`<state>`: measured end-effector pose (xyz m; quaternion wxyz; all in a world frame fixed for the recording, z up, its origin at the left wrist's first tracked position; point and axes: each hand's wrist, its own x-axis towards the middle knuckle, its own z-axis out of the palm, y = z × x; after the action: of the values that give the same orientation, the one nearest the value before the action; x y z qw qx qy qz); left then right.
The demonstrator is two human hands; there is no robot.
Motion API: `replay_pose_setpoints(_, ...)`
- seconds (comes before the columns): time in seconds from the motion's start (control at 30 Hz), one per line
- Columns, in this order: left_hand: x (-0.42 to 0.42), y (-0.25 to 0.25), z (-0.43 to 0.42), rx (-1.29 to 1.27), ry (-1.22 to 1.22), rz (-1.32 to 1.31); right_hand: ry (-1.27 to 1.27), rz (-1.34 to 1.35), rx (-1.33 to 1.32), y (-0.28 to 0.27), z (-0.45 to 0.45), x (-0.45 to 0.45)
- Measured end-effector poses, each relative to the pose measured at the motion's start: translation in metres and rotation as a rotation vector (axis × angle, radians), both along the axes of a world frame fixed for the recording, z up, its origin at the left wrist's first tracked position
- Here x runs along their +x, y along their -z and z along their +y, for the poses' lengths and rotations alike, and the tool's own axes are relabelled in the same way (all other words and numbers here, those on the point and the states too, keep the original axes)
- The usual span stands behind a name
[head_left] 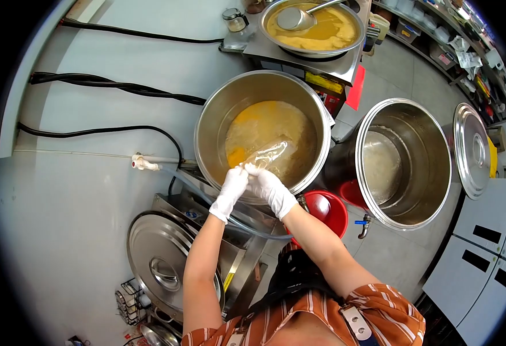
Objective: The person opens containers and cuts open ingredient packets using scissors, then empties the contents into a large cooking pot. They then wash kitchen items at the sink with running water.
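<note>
My left hand (232, 189) and my right hand (269, 185), both in white gloves, are close together over the near side of a large steel pot (215, 109). Pinched between their fingers is the near end of a clear plastic bag (273, 151), which stretches away from me over the pot's inside. Whether the bag has anything in it, I cannot make out. Cloudy liquid (287, 118) lies in the pot, with a yellow-orange patch (237, 155) at its left side.
A second tall pot (426, 138) with pale contents stands right, its lid (472, 151) beyond. Behind is a wide pan (271, 37) of yellow liquid with a ladle (294, 19). A red bucket (336, 213), hose (207, 199) and large lid (149, 242) are near me.
</note>
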<state>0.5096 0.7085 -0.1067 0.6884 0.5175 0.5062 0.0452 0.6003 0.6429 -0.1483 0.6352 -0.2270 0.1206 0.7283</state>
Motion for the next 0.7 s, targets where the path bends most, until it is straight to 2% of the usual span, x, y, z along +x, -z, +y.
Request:
replay_pose_setpoints(0.07,-0.004,0.019,-0.007,0.714,0.209,0.089,0.07,0.024,-0.061,0.012,0.009,0.0)
replay_pose_setpoints(0.1,-0.002,0.018,-0.008,0.621,0.181,0.188,0.143,0.049,-0.126,0.015,0.012,0.001)
replay_pose_setpoints(0.2,-0.005,0.01,-0.013,0.566,0.224,0.192,0.115,0.196,-0.148,0.023,0.005,0.024)
replay_pose_setpoints(0.27,-0.007,0.01,-0.014,0.586,0.229,0.196,0.142,0.176,-0.224,0.027,0.003,0.027)
replay_pose_setpoints(0.33,-0.006,0.011,-0.013,0.607,0.236,0.196,0.199,0.266,-0.157,0.03,0.001,0.025)
replay_pose_setpoints(0.4,-0.004,0.008,-0.01,0.292,0.066,0.114,0.212,0.192,-0.112,0.019,-0.004,0.022)
replay_pose_setpoints(0.53,0.003,-0.004,-0.011,0.157,0.015,0.088,-0.068,0.108,0.278,-0.002,-0.009,0.007)
replay_pose_setpoints(0.6,0.007,-0.007,-0.013,0.103,0.007,0.033,0.019,0.169,0.128,0.006,-0.001,-0.007)
replay_pose_setpoints(0.63,0.0,0.015,-0.011,0.24,0.064,0.032,0.018,0.17,0.128,0.011,0.0,-0.007)
replay_pose_setpoints(0.7,0.005,0.0,-0.021,0.295,0.055,0.044,0.011,-0.011,-0.055,0.005,0.002,-0.003)
